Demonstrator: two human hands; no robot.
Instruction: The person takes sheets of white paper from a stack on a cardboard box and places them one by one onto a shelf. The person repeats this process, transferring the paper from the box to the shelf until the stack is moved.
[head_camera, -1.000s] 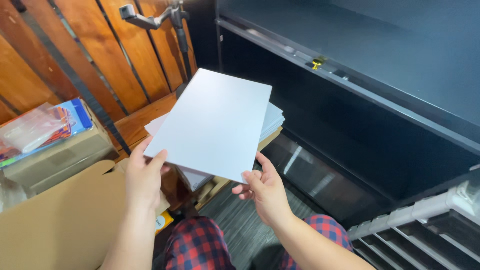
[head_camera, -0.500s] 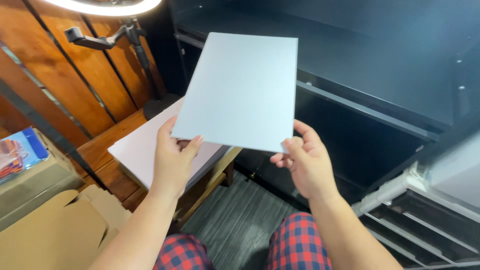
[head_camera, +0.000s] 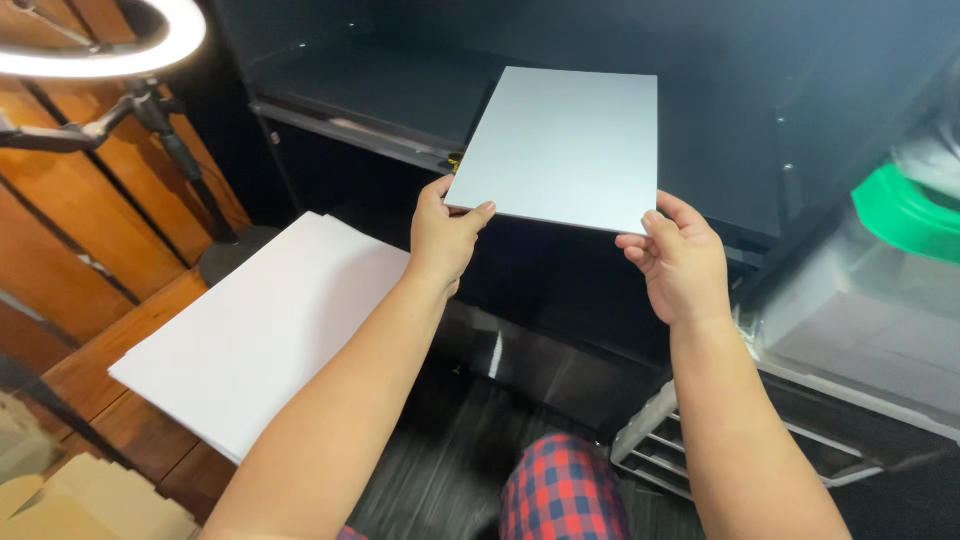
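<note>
A flat pale grey board (head_camera: 562, 145) is held up in front of a dark open cabinet (head_camera: 380, 90). My left hand (head_camera: 445, 232) grips its near left corner, thumb on top. At the near right corner my right hand (head_camera: 682, 258) holds the edge the same way. The board lies nearly level, its far end reaching over the cabinet's dark shelf (head_camera: 340, 125). A stack of white boards (head_camera: 265, 325) rests below my left arm on a low wooden bench (head_camera: 110, 400).
A lit ring light (head_camera: 110, 45) on a black stand (head_camera: 185, 165) stands at the upper left before a wooden slatted wall. A clear plastic drawer unit (head_camera: 850, 340) with a green-lidded container (head_camera: 905, 215) sits at the right. Cardboard (head_camera: 80, 505) lies at the bottom left.
Both hands have carried the grey board up and to the right, from above the white stack toward the cabinet shelf, and tipped it flatter. The view has swung right.
</note>
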